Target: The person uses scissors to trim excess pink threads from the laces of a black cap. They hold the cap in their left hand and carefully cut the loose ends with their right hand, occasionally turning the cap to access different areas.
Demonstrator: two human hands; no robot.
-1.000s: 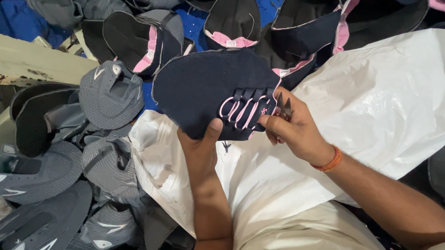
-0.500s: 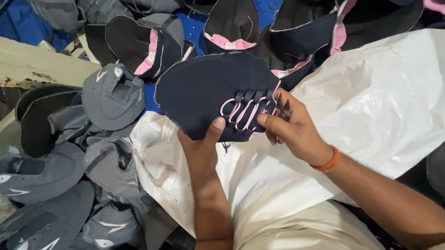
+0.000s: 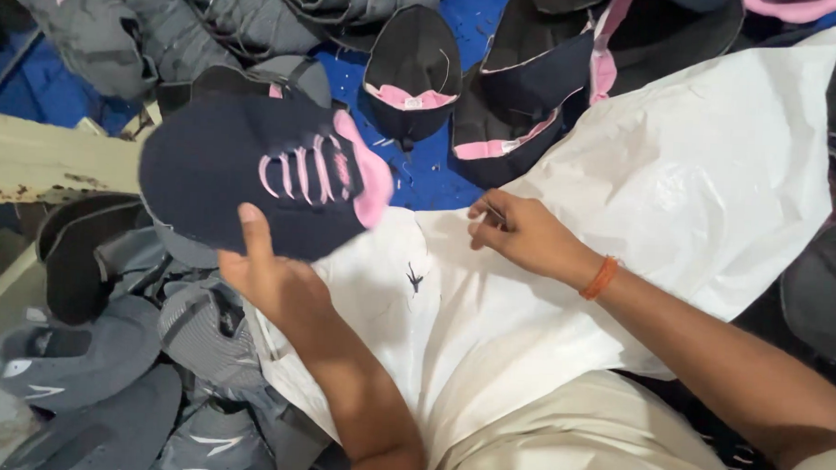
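My left hand [image 3: 273,274] holds a dark navy shoe upper [image 3: 253,178] with pink lacing and a pink tongue, raised over the left side above a pile of grey uppers. My thumb presses on its lower edge. My right hand [image 3: 515,231], with an orange band at the wrist, rests on the white plastic sheet [image 3: 679,198] across my lap, fingers pinched together around something small and thin that I cannot make out.
Grey shoe uppers [image 3: 89,381] are heaped at the lower left. Black and navy uppers with pink trim [image 3: 414,73] lie on blue fabric at the top. A worn pale beam [image 3: 41,162] crosses the left edge. More dark pieces sit at the right edge.
My left hand has swung the navy upper to the left, away from my right hand. My right hand has let go of the lacing and dropped onto the white sheet.
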